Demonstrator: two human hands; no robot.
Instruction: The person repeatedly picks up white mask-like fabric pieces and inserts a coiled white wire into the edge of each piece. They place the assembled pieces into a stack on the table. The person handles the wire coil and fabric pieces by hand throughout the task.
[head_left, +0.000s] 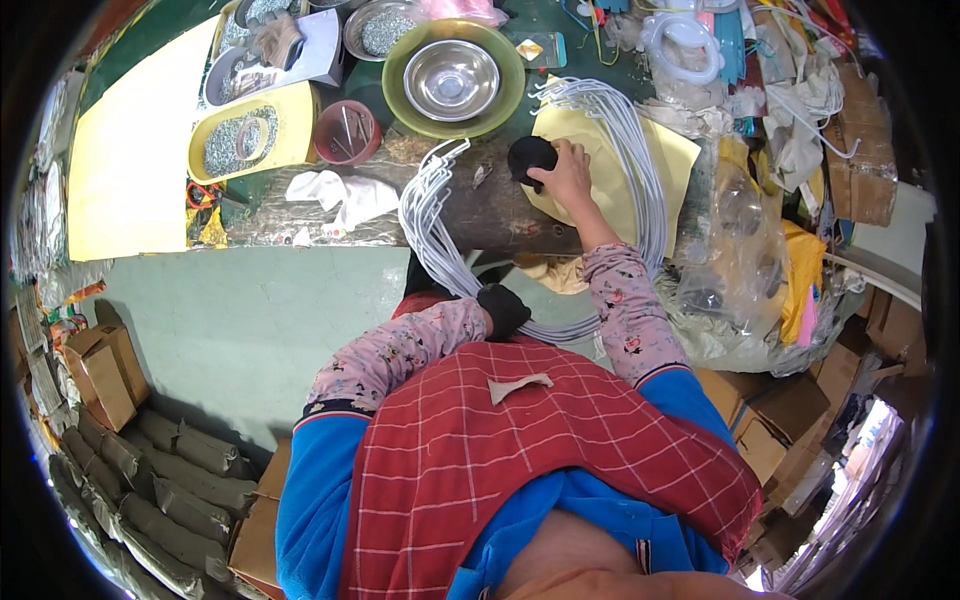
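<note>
A large U-shaped bundle of white, plastic-looking wires [428, 222] with bent, hooked ends hangs over the table's near edge. At its lower bend, close to my apron, my left hand [503, 310] in a black glove is closed around the wires. My bare right hand [566, 180] grips a black round object [531, 158] above the table, inside the curve of the bundle; its exact kind I cannot make out. Under the right side of the bundle lies a yellow sheet [672, 150]. Left of the bundle a crumpled white cloth [340, 197] rests on the table edge.
Along the table stand a green basin [395, 85] holding a steel bowl [452, 80], a reddish bowl [347, 132] with tools, and a yellow tray [302, 125] of small metal parts. Plastic bags [735, 230] crowd the right. Cardboard boxes [105, 370] sit on the floor.
</note>
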